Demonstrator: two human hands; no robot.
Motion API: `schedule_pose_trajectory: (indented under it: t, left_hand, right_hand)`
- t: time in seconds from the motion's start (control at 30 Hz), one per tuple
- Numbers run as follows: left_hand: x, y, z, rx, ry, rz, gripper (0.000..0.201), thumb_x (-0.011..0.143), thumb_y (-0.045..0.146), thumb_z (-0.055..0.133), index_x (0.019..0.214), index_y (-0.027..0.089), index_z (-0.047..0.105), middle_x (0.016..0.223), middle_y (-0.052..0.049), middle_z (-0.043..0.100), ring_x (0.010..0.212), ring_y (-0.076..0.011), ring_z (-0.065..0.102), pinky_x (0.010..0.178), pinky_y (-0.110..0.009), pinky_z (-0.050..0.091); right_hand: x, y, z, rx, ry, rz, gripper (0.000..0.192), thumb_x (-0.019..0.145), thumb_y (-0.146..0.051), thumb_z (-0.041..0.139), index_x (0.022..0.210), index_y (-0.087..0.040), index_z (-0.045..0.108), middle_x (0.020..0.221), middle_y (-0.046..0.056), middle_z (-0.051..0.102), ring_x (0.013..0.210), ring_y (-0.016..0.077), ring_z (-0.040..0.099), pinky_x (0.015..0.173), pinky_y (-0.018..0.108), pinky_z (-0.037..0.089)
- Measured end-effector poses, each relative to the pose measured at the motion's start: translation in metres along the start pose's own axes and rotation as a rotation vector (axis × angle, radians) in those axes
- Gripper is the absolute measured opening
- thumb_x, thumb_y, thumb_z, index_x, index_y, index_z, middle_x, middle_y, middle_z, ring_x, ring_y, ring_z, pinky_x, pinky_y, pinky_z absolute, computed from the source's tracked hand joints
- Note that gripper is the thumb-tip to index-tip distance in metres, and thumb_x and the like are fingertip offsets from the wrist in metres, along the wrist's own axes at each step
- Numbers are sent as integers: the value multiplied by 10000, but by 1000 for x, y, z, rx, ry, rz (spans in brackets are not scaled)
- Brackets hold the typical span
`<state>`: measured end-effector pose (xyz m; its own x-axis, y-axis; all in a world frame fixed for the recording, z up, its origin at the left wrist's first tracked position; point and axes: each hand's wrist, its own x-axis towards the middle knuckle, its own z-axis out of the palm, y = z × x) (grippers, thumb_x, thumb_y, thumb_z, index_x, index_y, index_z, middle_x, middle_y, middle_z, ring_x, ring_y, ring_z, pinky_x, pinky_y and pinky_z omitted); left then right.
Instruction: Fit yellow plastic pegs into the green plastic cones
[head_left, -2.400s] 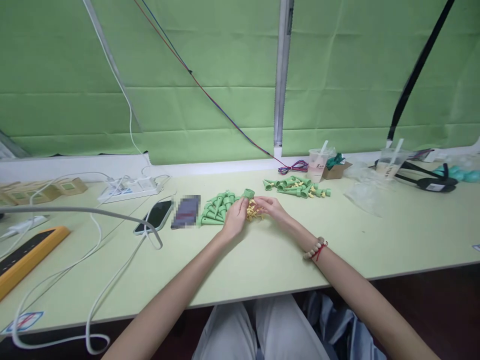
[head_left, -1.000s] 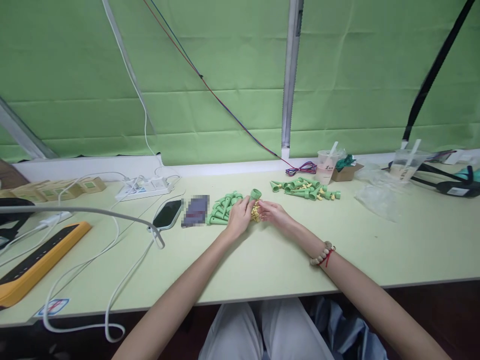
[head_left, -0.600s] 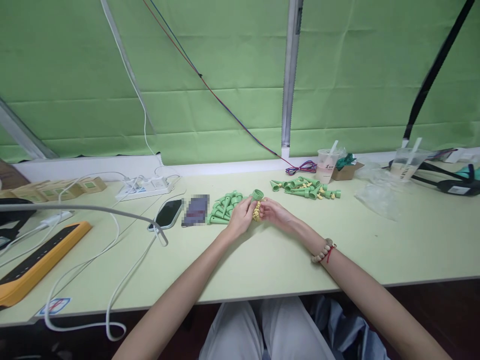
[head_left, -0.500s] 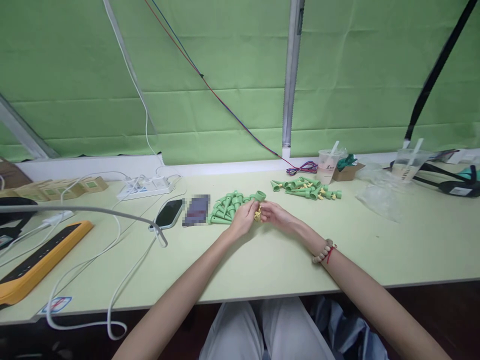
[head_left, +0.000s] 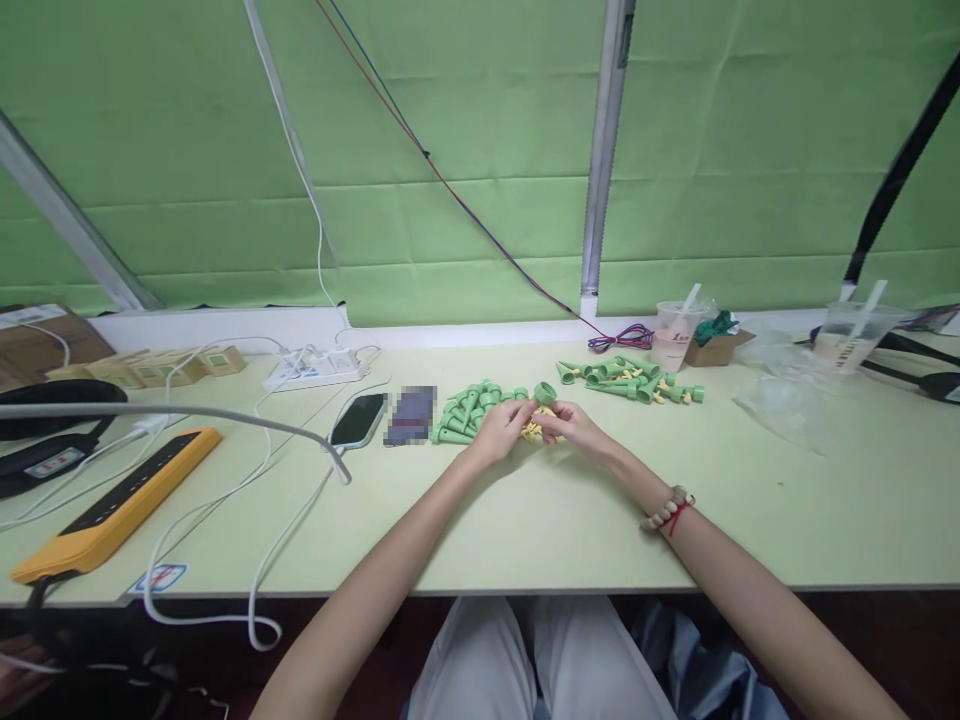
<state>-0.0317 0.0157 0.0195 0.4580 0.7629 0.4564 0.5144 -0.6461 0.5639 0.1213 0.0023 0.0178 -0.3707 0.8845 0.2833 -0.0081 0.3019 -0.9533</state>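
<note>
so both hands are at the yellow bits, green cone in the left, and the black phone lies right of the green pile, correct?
Not quite. In the head view the black phone lies left of the green pile, not right. Both hands, left and right, do meet at the yellow bits, green cone in the left.
</note>
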Motion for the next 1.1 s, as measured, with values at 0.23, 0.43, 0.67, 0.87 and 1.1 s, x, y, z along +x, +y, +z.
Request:
schedule_pose_trajectory:
  t: [0.23, 0.43, 0.67, 0.87, 1.1]
  left_hand:
    - [-1, -10, 4, 181, 3, 33, 459, 905, 381, 225, 679, 171, 565, 665, -14, 537, 657, -132, 473, 620, -250, 333]
    - [1, -9, 4, 342, 41, -25, 522, 901, 438, 219, 676, 188, 619, 605, -29, 506, 630, -148, 465, 618, -271, 311]
    - [-3, -4, 6, 351, 114, -50, 512, 902, 427, 233, 654, 181, 607, 565, -30, 488, 630, -151, 458, 648, -280, 323]
    - [-2, -13, 8, 51, 182, -150, 531, 882, 507, 210, 592, 166, 495, 560, 1, 466, 549, -116, 427, 552, -254, 320]
    - [-1, -15, 3, 74, 130, 52, 462, 910, 413, 194, 667, 163, 497, 648, -13, 461, 620, -119, 439, 607, -244, 353]
  right_hand:
    - [3, 10, 3, -86, 115, -34, 262, 613, -387, 607, 525, -169, 491, 428, -45, 456, 408, 77, 397, 427, 213, 313]
    - [4, 18, 4, -345, 248, -107, 210, 657, -278, 494, 486, -169, 440, 426, -31, 434, 425, 84, 385, 422, 213, 284]
    - [-1, 17, 5, -375, 275, -94, 240, 714, -343, 537, 556, -170, 483, 479, -10, 498, 410, 93, 421, 401, 215, 338]
    - [-2, -1, 2, 400, -49, 354, 420, 785, -550, 449, 880, -163, 584, 727, 56, 616, 518, 132, 557, 401, 264, 484]
    - [-6, 0, 4, 802, -177, 421, 255, 762, -391, 584, 879, -166, 575, 804, 34, 598, 628, 97, 576, 382, 150, 455]
